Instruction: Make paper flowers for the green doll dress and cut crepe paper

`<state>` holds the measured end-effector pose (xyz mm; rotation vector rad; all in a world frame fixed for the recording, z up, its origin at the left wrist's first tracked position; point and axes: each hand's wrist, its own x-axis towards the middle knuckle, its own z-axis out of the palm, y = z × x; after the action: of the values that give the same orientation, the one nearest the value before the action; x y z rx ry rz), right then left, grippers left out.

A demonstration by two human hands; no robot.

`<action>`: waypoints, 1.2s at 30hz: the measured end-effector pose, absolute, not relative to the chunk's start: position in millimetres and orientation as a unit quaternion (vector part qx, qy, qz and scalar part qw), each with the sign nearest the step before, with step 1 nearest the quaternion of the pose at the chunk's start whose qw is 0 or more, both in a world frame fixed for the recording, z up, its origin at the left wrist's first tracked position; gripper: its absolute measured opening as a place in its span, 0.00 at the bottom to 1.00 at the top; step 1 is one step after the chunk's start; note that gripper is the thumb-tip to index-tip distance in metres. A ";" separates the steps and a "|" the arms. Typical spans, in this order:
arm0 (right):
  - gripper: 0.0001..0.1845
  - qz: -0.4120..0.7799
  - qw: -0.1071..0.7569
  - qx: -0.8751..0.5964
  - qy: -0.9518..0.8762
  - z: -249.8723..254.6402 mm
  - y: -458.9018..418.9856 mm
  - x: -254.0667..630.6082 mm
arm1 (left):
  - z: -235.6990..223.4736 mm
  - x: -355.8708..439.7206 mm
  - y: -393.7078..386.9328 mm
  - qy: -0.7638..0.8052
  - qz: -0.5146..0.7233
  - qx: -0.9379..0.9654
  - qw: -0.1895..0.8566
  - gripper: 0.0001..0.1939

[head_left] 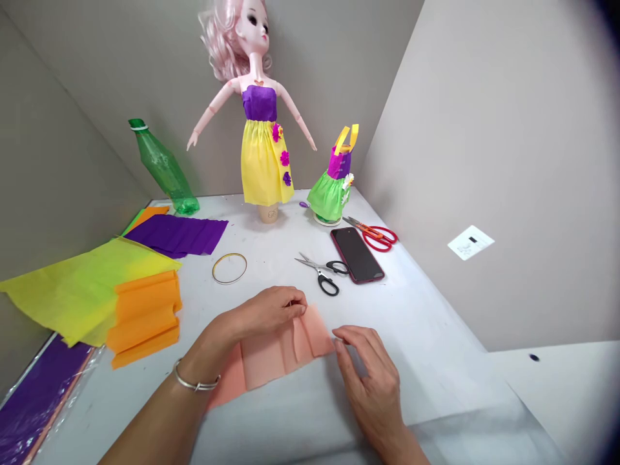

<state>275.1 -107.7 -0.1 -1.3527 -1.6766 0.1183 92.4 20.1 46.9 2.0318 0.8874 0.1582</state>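
Observation:
A strip of peach crepe paper [264, 358], folded in pleats, lies on the table in front of me. My left hand [271, 310] reaches across its upper edge, thumb and fingers closed on a fold near the right end. A metal bangle circles that wrist. Beside the strip's right corner is my right hand [371, 371], its fingers curved and the thumb slightly apart from the index finger, with nothing visible between them. Just beyond the hands lie black-handled scissors [322, 271], blades parted. A thin gold ring [229, 268] rests farther left.
A doll [261, 142] in a purple and yellow dress stands at the back, between a green bottle [167, 168] and a small green-skirted dress [332, 187]. A phone [357, 254] and red scissors [378, 236] lie right. Orange [145, 316], yellow [92, 278] and purple paper [179, 234] lie left.

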 end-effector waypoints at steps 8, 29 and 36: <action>0.08 0.045 0.467 -0.563 -0.680 -1.7 -108.2 275.9 | 35.6 96.2 15.6 0.393 0.087 0.784 0.473 0.10; 0.10 0.018 0.347 -0.563 -0.750 -8.5 -101.4 270.8 | 20.7 112.2 7.3 0.459 0.106 0.791 0.391 0.09; 0.10 0.028 0.325 -0.582 -0.744 -12.1 -100.2 269.9 | 21.2 108.6 8.3 0.473 0.137 0.778 0.391 0.06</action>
<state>269.9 -100.2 -12.1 -1.5268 -1.9516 0.0733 108.6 8.3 21.2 1.9758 1.2025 0.3469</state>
